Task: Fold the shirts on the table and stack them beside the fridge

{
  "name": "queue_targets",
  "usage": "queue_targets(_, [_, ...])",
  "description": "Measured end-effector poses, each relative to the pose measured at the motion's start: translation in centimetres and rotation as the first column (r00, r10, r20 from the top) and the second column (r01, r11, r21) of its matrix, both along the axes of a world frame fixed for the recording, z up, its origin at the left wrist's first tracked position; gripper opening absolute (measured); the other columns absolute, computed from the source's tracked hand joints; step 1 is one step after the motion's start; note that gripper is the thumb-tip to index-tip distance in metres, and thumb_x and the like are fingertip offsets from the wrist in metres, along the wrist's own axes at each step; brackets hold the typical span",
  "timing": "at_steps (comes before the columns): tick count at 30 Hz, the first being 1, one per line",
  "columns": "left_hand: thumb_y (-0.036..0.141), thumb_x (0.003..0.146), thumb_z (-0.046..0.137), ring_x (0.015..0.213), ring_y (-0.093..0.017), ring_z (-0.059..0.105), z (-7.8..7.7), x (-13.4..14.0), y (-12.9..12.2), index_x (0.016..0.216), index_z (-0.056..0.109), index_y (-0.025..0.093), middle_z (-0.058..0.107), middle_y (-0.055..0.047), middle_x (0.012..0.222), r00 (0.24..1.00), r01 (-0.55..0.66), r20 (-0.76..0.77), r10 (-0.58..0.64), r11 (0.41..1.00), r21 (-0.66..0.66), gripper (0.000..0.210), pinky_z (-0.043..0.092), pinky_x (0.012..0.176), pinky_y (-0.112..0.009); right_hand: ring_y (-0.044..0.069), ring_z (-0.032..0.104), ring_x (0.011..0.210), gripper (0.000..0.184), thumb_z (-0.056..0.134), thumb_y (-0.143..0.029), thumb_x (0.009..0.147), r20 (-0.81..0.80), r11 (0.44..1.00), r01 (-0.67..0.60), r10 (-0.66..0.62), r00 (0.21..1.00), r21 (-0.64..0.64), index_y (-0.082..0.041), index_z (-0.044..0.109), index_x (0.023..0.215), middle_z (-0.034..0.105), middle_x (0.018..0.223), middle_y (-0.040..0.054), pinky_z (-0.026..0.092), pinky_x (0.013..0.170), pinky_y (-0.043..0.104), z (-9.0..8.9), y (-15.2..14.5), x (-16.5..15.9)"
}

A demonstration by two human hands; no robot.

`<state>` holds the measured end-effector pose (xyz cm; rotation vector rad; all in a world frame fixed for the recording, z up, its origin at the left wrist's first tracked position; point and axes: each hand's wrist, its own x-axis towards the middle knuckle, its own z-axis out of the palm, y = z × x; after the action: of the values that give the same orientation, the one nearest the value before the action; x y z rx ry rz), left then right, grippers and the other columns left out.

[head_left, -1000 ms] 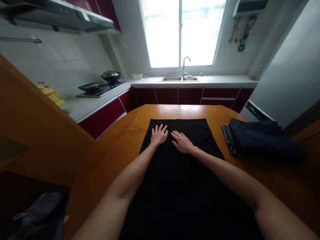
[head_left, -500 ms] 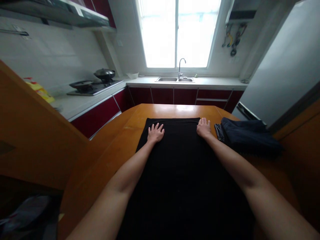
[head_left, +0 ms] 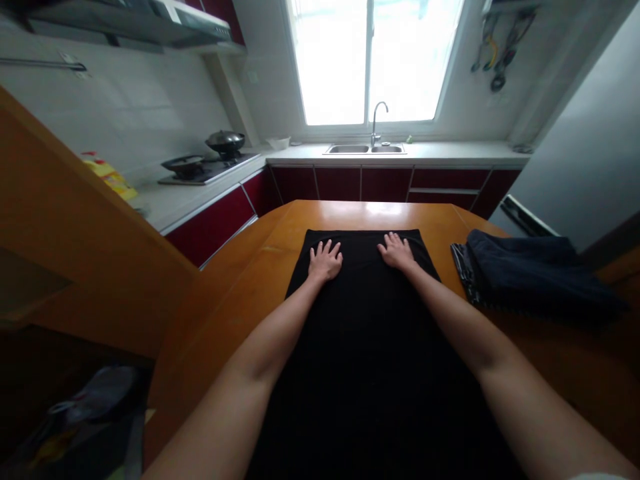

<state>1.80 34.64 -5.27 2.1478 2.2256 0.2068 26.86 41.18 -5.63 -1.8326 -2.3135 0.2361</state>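
Note:
A black cloth garment lies spread flat along the wooden table, its far edge straight and its near part running out of view below. My left hand rests palm down near its far left corner, fingers spread. Palm down as well, my right hand presses on the cloth a little in from the far right corner, its fingers apart. Neither hand grips anything. What kind of garment it is cannot be made out.
Folded dark blue clothes are piled on the table's right side. Beyond the table run a white counter with a sink and a stove bearing pans. A fridge stands at right, an orange wooden panel at left.
My right hand has slid inward from the garment's far right corner onto the cloth. My left hand stays at about the same spot. The whole view has shifted slightly.

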Motion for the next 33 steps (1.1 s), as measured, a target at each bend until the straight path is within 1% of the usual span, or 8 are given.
queue_targets(5, [0.040, 0.102, 0.027, 0.155, -0.033, 0.012, 0.7, 1.9, 0.7, 0.158, 0.035, 0.020, 0.024, -0.009, 0.167, 0.995, 0.096, -0.004, -0.096, 0.995, -0.008, 0.060, 0.009, 0.122, -0.063, 0.028, 0.015, 0.154, 0.072, 0.022, -0.048, 0.102, 0.033, 0.987, 0.162, -0.162, 0.986, -0.003, -0.003, 0.027, 0.158, 0.019, 0.166, 0.0199, 0.010, 0.123, 0.049, -0.7, 2.8, 4.8])
queue_targets(8, [0.044, 0.102, 0.029, 0.156, -0.024, 0.011, 0.8, 6.1, 1.6, 0.158, 0.033, 0.022, 0.024, -0.002, 0.167, 0.970, 0.243, 0.001, -0.243, 0.970, -0.015, 0.061, 0.010, 0.125, -0.050, 0.027, 0.015, 0.154, 0.072, 0.023, -0.049, 0.102, 0.046, 0.983, 0.185, -0.186, 0.982, 0.016, -0.005, 0.027, 0.158, 0.019, 0.167, 0.0177, 0.010, 0.123, 0.048, -1.5, 3.2, 4.9])
queue_targets(14, [0.054, 0.102, 0.024, 0.155, -0.028, 0.016, -0.8, 13.0, 2.7, 0.158, 0.033, 0.020, 0.026, -0.006, 0.166, 0.917, 0.396, 0.052, -0.396, 0.918, 0.022, 0.066, 0.014, 0.124, -0.055, 0.026, 0.016, 0.154, 0.071, 0.024, -0.049, 0.101, 0.042, 0.982, 0.183, -0.185, 0.982, 0.040, -0.006, 0.028, 0.158, 0.021, 0.167, 0.0159, 0.011, 0.123, 0.047, -2.0, 3.5, 4.7])
queue_targets(18, [0.059, 0.101, 0.022, 0.155, -0.029, 0.013, -0.7, 7.0, 4.7, 0.159, 0.031, 0.030, 0.021, 0.000, 0.168, 0.968, 0.248, 0.057, -0.246, 0.968, -0.040, 0.065, 0.012, 0.123, -0.057, 0.026, 0.016, 0.154, 0.072, 0.024, -0.051, 0.101, 0.037, 0.982, 0.188, -0.189, 0.981, 0.036, -0.006, 0.029, 0.158, 0.021, 0.167, 0.0161, 0.011, 0.123, 0.047, -2.0, 3.5, 4.9])
queue_targets(22, [0.057, 0.101, 0.019, 0.156, -0.028, 0.009, 0.8, -3.3, 6.7, 0.161, 0.024, 0.025, 0.013, -0.002, 0.169, 0.999, -0.037, 0.012, 0.038, 0.993, -0.111, 0.068, 0.009, 0.124, -0.055, 0.027, 0.017, 0.154, 0.072, 0.025, -0.050, 0.101, 0.031, 0.982, 0.185, -0.186, 0.982, 0.032, -0.006, 0.030, 0.158, 0.022, 0.167, 0.0160, 0.011, 0.123, 0.047, -1.8, 3.4, 4.7])
queue_targets(25, [0.053, 0.102, 0.018, 0.156, -0.032, 0.005, 1.9, -6.6, 7.2, 0.162, 0.020, 0.018, 0.011, -0.009, 0.169, 0.990, -0.140, -0.042, 0.135, 0.979, -0.149, 0.070, 0.002, 0.120, -0.065, 0.027, 0.017, 0.154, 0.072, 0.025, -0.050, 0.101, 0.027, 0.982, 0.185, -0.186, 0.982, 0.034, -0.006, 0.029, 0.158, 0.022, 0.167, 0.0163, 0.010, 0.123, 0.048, -1.8, 3.3, 4.7])
queue_targets(27, [0.052, 0.102, 0.019, 0.156, -0.034, 0.002, 2.1, -5.0, 6.8, 0.162, 0.020, 0.015, 0.011, -0.012, 0.169, 0.993, -0.101, -0.068, 0.093, 0.987, -0.124, 0.070, -0.001, 0.120, -0.066, 0.027, 0.017, 0.154, 0.072, 0.025, -0.050, 0.101, 0.025, 0.980, 0.194, -0.195, 0.981, 0.041, -0.006, 0.029, 0.158, 0.022, 0.167, 0.0163, 0.010, 0.123, 0.048, -1.8, 3.4, 4.7])
queue_targets(33, [0.054, 0.103, 0.019, 0.156, -0.031, 0.005, -0.4, 7.7, 1.8, 0.160, 0.027, 0.020, 0.017, -0.006, 0.169, 0.943, 0.332, 0.033, -0.331, 0.943, -0.019, 0.068, 0.006, 0.123, -0.060, 0.027, 0.018, 0.154, 0.071, 0.026, -0.050, 0.101, 0.041, 0.980, 0.192, -0.194, 0.980, 0.048, -0.007, 0.031, 0.157, 0.023, 0.166, 0.0162, 0.010, 0.123, 0.049, -2.0, 3.6, 5.0])
